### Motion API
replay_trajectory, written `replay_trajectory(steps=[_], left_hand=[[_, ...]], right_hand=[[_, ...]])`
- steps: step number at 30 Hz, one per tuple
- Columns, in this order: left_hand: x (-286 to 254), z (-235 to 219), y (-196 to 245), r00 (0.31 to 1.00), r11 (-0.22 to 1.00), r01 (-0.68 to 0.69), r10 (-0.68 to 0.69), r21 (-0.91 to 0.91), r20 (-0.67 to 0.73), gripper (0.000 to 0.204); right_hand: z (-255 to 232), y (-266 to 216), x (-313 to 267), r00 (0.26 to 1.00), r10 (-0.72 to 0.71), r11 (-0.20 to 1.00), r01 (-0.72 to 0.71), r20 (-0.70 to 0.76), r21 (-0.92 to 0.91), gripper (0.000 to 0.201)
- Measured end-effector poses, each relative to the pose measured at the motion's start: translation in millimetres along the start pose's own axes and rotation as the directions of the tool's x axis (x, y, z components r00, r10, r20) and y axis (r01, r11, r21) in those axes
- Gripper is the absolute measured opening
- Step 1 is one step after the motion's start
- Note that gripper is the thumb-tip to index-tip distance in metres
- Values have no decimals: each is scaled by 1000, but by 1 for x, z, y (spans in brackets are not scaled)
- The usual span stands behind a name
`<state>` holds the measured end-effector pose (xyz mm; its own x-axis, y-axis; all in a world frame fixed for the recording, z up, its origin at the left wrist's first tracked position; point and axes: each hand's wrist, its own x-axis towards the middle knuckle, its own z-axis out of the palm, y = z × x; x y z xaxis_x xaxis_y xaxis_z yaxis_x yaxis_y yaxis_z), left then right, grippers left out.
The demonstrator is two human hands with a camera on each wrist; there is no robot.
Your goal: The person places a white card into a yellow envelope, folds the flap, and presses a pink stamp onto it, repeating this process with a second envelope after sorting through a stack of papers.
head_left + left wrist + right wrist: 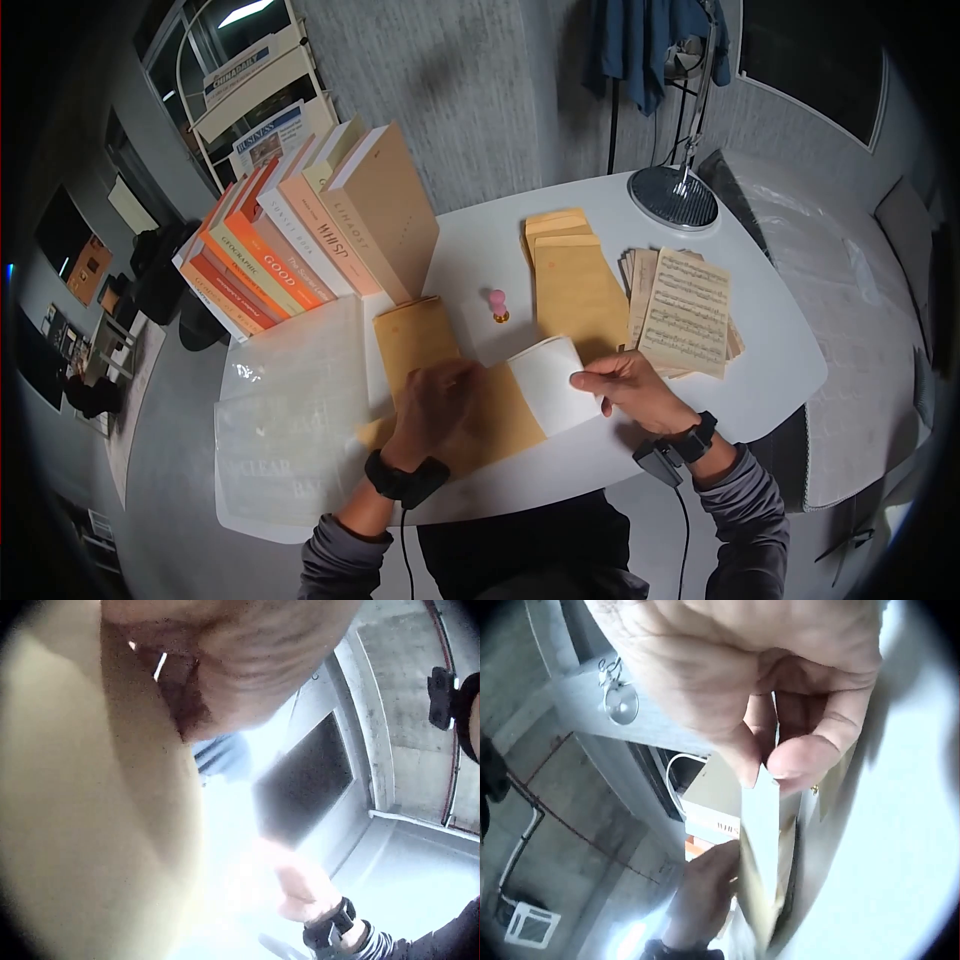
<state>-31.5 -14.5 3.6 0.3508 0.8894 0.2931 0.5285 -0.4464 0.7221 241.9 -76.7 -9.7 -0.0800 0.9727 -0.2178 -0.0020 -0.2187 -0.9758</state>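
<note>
A kraft envelope (pixel 510 425) lies slanted over the front of the white table, with folded white paper (pixel 552 385) partly inside its mouth. My left hand (pixel 432 408) grips the envelope's upper left edge; in the left wrist view the tan envelope (pixel 97 825) fills much of the picture. Between thumb and fingers my right hand (pixel 630 388) pinches the outer end of the paper. Seen edge-on in the right wrist view, the white paper (pixel 760 817) runs down between the envelope's tan sides (pixel 756 900). Another kraft envelope (pixel 418 335) lies beyond my left hand.
Upright books (pixel 310 225) stand at the back left, near clear plastic bags (pixel 290 440). A small pink-handled stamp (pixel 498 303) stands mid-table. Further right lie stacked kraft envelopes (pixel 575 285), sheet-music papers (pixel 688 312) and a lamp base (pixel 672 200).
</note>
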Motion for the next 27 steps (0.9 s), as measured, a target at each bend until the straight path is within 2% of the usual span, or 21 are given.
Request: replay_trajectory(steps=[1, 2, 4, 5, 6, 7, 8, 11, 12, 14, 15, 17, 19, 21, 24, 27], left_hand=[[1, -2, -3, 986, 987, -127, 136, 95, -97, 16], [1, -3, -6, 944, 950, -239, 276, 199, -182, 17], [-7, -8, 6, 942, 975, -180, 209, 133, -261, 18], [-28, -15, 23, 973, 999, -8, -3, -46, -230, 18], [-47, -18, 31, 965, 962, 171, -207, -215, -162, 18], [-67, -13, 24, 958, 778, 245, -286, -578, 21, 17], [-86, -9, 16, 936, 458, 326, -278, -827, 215, 17], [-113, 28, 25, 789, 412, 605, -201, -681, 580, 26], [-115, 38, 28, 792, 378, 604, -187, -702, 581, 29], [-119, 53, 34, 834, 310, 552, -183, -775, 521, 39], [-119, 57, 37, 880, 279, 472, -192, -836, 433, 45], [-114, 62, 46, 957, 229, 250, -205, -941, 205, 56], [-103, 63, 49, 982, 195, 3, -187, -981, -34, 68], [-87, 63, 49, 966, 159, -194, -144, -968, -217, 80], [-74, 62, 48, 946, 142, -283, -123, -949, -300, 99], [-72, 53, 54, 944, 178, -222, -207, -958, -257, 108]], right_hand=[[-5, 3, 0, 1000, -5, 999, 6, -17, 35, 18], [-12, 9, 1, 999, -11, 998, 13, -33, 67, 16], [-15, 11, -2, 998, -3, 991, 12, -70, 135, 14], [-14, 9, -8, 996, 13, 985, 3, -91, 174, 13], [-12, 8, -14, 993, 29, 977, -5, -110, 213, 13], [-12, 8, -19, 997, 28, 960, -5, -78, 279, 13], [-13, 14, -22, 999, 15, 937, 3, -50, 350, 12], [-23, 46, -28, 996, -50, 846, 3, 73, 533, 15], [-18, 45, -31, 998, 10, 812, -41, 56, 582, 16], [-8, 40, -42, 990, 138, 723, -119, 26, 680, 18], [-10, 45, -47, 984, 168, 665, -154, 54, 731, 21], [-7, 49, -54, 976, 189, 627, -204, 107, 752, 22], [-6, 54, -60, 965, 211, 626, -257, 158, 736, 22], [-4, 47, -67, 957, 212, 647, -291, 199, 705, 21], [3, 35, -74, 949, 252, 685, -313, 189, 658, 19], [11, 26, -75, 939, 296, 720, -340, 176, 605, 19]])
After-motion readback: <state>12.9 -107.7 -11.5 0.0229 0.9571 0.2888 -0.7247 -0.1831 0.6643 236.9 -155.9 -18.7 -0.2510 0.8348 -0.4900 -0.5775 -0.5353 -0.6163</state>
